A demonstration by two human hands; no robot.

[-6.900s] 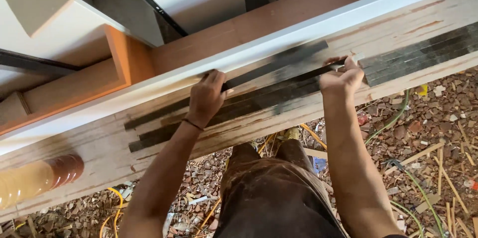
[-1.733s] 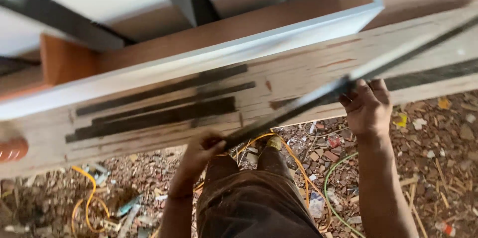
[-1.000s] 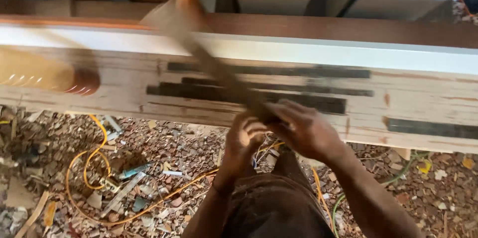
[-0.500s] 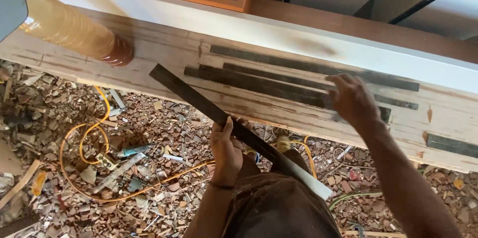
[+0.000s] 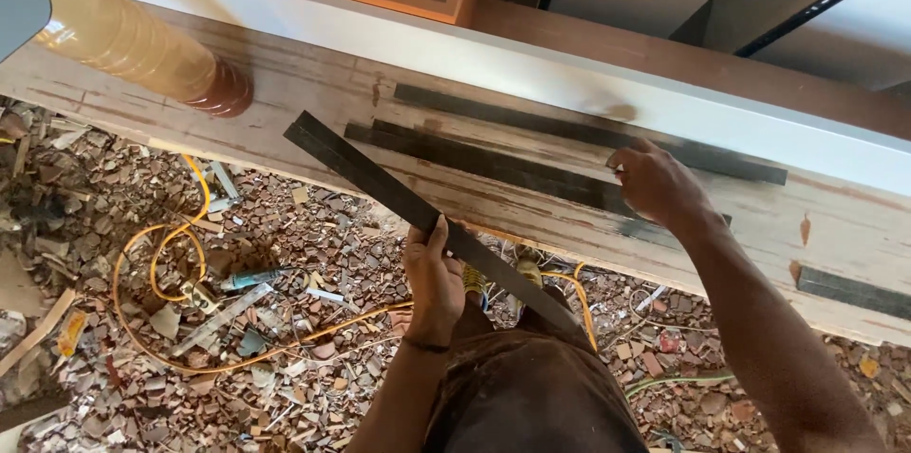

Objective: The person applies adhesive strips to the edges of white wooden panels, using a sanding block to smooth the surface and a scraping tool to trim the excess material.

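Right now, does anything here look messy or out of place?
Yes: the ground is littered with broken chips and scraps, with a yellow cable looping loose through them. The left hand holds a dark strip slanted off the bench.

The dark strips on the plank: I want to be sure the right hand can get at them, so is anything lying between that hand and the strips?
Nothing visible does. The right hand already rests on the dark strips lying on the plank; the left hand holds another dark strip off to the side.

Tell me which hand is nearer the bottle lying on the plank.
Left. The left hand, gripping a dark strip, is right of and below the bottle. The right hand rests on the strips far to the bottle's right.
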